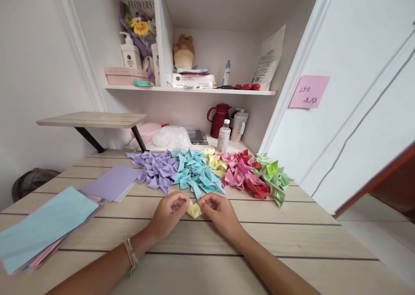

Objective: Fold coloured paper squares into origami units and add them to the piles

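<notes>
Hands [171, 213] [221, 213] pinch yellow folded paper [195, 210] by its sides, colourful origami heap [197, 174] between them and bottle [223, 137].

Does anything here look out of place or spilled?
Nothing looks spilled or damaged. Slightly untidy: the stack of colored paper at left is fanned unevenly. The pink note on the wall sits a little tilted.

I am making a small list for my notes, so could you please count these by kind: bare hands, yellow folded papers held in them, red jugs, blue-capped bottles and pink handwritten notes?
Hands: 2 (left hand, right hand)
Held yellow folded paper: 1
Red jug: 1
Blue-capped bottle: 1
Pink handwritten note: 1
Total: 6
</notes>
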Demonstrator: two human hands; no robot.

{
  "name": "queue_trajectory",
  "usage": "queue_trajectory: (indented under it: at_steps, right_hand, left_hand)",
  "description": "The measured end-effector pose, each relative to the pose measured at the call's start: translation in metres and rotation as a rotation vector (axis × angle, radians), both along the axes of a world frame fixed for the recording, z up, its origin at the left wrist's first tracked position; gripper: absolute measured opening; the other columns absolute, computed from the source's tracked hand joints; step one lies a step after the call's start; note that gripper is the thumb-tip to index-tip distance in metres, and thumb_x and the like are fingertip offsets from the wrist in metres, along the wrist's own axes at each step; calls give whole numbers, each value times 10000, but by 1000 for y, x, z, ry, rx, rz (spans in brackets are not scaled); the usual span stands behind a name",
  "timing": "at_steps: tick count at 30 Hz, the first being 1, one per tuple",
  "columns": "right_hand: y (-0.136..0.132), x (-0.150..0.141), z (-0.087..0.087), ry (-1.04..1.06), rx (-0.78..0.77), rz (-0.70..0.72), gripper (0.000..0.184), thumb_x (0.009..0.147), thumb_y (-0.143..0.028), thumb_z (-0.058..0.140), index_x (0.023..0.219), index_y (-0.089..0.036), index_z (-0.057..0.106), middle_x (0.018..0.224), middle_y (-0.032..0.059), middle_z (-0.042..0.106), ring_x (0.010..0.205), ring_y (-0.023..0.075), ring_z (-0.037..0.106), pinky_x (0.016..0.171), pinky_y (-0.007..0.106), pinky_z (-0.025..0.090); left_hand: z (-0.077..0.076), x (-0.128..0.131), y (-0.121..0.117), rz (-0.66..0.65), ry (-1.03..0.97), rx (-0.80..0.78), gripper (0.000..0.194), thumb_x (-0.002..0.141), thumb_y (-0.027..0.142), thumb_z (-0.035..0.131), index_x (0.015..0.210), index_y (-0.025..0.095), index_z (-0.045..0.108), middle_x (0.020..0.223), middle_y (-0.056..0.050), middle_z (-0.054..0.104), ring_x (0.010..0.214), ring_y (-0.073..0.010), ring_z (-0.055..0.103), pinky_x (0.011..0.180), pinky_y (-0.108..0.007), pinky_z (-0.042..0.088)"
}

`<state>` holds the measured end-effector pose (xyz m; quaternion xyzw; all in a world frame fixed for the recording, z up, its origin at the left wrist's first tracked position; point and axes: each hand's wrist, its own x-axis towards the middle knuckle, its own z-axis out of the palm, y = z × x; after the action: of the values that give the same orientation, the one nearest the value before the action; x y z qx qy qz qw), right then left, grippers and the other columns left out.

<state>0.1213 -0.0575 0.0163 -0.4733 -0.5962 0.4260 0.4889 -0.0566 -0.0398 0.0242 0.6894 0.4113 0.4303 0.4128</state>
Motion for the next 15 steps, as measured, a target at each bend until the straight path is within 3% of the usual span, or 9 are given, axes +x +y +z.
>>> queue_trajectory:
  at_steps: [7, 10, 13, 15]
  right_hand:
    - [2, 1, 4, 285, 9, -50, 295, 742, -463, 610, 787, -173, 580, 627, -6, 565, 601, 146, 554, 604, 267, 472]
    - [2, 0, 4, 224, 76, -66, 305, 761, -471, 596, 801, -170, 570, 642, 5, 569, 600, 149, 555, 594, 267, 473]
    - [1, 1, 3, 108, 141, -90, 276, 781, -436, 587, 798, -160, 579, 669, 29, 599, 606, 156, 561, 589, 268, 466]
    - [0, 3, 3, 52, 159, -113, 232, 788, -392, 584, 790, -160, 584, 675, 34, 611, 607, 161, 566, 588, 269, 462]
  left_hand:
    - [1, -2, 5, 77, -252, -93, 157, 765, 322, 592, 779, 166, 583, 663, 6, 626, 664, -149, 610, 661, -244, 482]
    - [0, -2, 6, 23, -334, -114, 188, 760, 310, 612, 893, 189, 556, 793, 6, 628, 687, -141, 626, 692, -266, 506]
    - [0, -2, 5, -103, -328, -186, 367, 773, 296, 613, 1110, 228, 484, 969, -30, 624, 726, -155, 653, 724, -313, 525]
    - [-2, -3, 5, -166, -270, -216, 321, 771, 281, 623, 1067, 202, 525, 967, -44, 632, 758, -166, 661, 745, -310, 525]
